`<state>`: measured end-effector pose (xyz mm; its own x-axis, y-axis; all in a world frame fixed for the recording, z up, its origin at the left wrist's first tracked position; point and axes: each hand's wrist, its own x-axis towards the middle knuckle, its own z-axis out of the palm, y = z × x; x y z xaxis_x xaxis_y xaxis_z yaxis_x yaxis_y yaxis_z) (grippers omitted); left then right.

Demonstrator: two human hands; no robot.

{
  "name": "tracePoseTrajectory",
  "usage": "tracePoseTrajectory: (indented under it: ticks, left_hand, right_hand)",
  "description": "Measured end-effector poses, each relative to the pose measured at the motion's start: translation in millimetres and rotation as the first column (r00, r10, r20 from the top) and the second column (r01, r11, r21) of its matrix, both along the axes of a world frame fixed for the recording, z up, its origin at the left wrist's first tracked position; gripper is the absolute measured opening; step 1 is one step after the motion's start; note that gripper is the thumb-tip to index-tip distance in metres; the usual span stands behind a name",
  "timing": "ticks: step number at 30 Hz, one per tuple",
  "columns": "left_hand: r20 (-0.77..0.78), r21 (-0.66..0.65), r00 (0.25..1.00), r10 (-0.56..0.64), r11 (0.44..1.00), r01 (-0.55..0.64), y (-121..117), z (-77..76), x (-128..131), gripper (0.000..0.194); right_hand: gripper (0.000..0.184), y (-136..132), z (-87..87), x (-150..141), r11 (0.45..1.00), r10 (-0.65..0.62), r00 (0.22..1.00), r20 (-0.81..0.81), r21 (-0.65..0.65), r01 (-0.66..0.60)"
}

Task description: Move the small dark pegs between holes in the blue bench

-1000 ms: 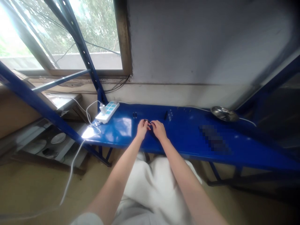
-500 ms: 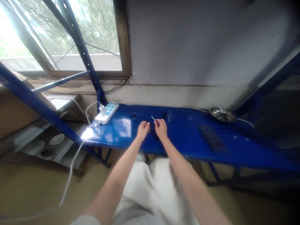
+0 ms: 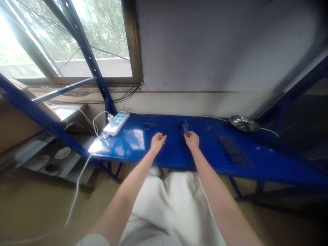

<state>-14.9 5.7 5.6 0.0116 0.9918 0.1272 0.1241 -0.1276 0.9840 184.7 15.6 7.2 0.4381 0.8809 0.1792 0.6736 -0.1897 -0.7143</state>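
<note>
- Blue, glossy surface (image 3: 210,136) in front of the person, carrying several small things.
- The left hand (image 3: 156,142) is held over it, fingers curled and thumb pinched on a small dark piece (image 3: 163,134); most of that piece is hidden by the fingers.
- The right hand (image 3: 192,139) is well apart from the left, thumb and fingertips drawn together at the near end of a cluster of small transparent pieces (image 3: 185,125); whether it grips one, I cannot tell.
- A slim black stick (image 3: 180,125) lies just beside that cluster, on its left.
- Two short dark cylinders (image 3: 145,126) lie side by side beyond the left hand, near the back edge.
- At the left end, a white power strip (image 3: 116,124) holds a white plug (image 3: 111,119).
- A shiny metal dish (image 3: 244,123) sits at the right, near the wall (image 3: 205,51).
- A blurred, pixelated dark patch (image 3: 234,152) lies nearer the person.
</note>
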Motion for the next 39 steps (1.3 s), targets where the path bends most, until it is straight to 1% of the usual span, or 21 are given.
tracePoseTrajectory:
  ticks: [4,7,11,14,17,19,22,26,29,31,35,39]
  left_hand:
    - [-0.060,0.020,0.998,-0.030,0.999,0.031,2.8,3.0,4.4,0.020]
    - [-0.130,0.062,0.992,-0.009,0.998,0.018,9.3,9.0,13.6,0.015]
    - [-0.231,0.088,0.973,-0.022,0.995,0.044,22.5,18.7,35.3,0.012]
    - [-0.326,0.133,0.945,-0.020,0.989,0.066,33.6,22.3,54.0,0.010]
    - [-0.419,0.156,0.908,-0.019,0.983,0.092,42.6,22.9,69.1,0.010]
    - [-0.454,0.160,0.891,-0.007,0.983,0.089,46.9,22.2,76.1,0.012]
    - [-0.492,0.149,0.870,0.024,0.987,0.057,51.1,19.1,82.5,0.014]
    - [-0.565,0.136,0.824,0.048,0.990,0.035,54.1,12.0,86.3,0.018]
    - [-0.585,0.149,0.809,0.054,0.988,0.042,54.9,7.3,86.9,0.022]
    - [-0.567,0.154,0.822,0.056,0.987,0.039,55.0,5.1,86.7,0.023]
    - [-0.478,0.160,0.875,0.068,0.987,0.010,55.5,1.5,86.7,0.023]
    - [-0.492,0.166,0.866,0.090,0.986,-0.008,55.4,-0.3,89.1,0.020]
  right_hand:
    - [0.017,6.1,-5.7,6.9,1.000,-0.008,0.999,0.039,0.015,0.008]
    - [0.018,10.3,-8.2,7.9,1.000,-0.003,0.998,0.065,0.027,0.001]
    - [0.019,13.2,-9.1,7.2,1.000,-0.005,0.996,0.095,0.029,0.002]
    - [0.020,14.3,-10.6,7.4,1.000,-0.002,0.992,0.130,0.007,0.001]
    - [0.020,15.1,-13.2,8.5,1.000,0.002,0.986,0.165,-0.002,-0.002]
    - [0.022,15.3,-15.0,9.2,1.000,0.007,0.984,0.177,0.007,-0.008]
    - [0.022,15.0,-16.9,9.7,0.999,0.009,0.983,0.183,0.033,-0.015]
    - [0.022,14.2,-17.3,9.5,0.998,0.005,0.984,0.179,0.056,-0.015]
    - [0.022,13.8,-16.9,9.1,0.998,0.010,0.985,0.173,0.053,-0.019]
    - [0.022,13.7,-17.1,9.0,0.998,0.009,0.985,0.173,0.055,-0.019]
    - [0.022,12.9,-17.8,8.8,0.998,0.007,0.985,0.175,0.068,-0.020]
    - [0.023,10.4,-16.3,8.3,0.998,0.020,0.983,0.180,0.056,-0.030]
